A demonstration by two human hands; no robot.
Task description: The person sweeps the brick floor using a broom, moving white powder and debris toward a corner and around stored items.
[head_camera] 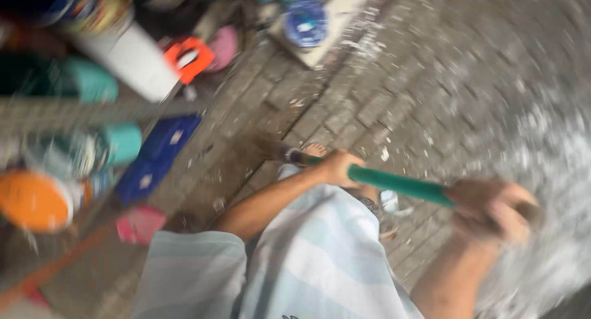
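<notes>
The picture is blurred by motion. Both my hands grip a long green handle [400,185] that runs across the middle of the view. My left hand [335,168] is closed around it near its lower dark end [284,153], close to my bare foot [315,149]. My right hand [492,209] is closed around the other end at the right. What is fixed to the handle's end I cannot tell. My pale striped shirt [308,257] fills the bottom of the view.
The floor is grey brick paving [394,91], with a whitish wet or speckled patch [554,171] at the right. Along the left stand teal cans [120,143], an orange lid [31,199], blue crates [157,156], a white bucket [138,60], an orange object [188,57] and a blue lid [306,22].
</notes>
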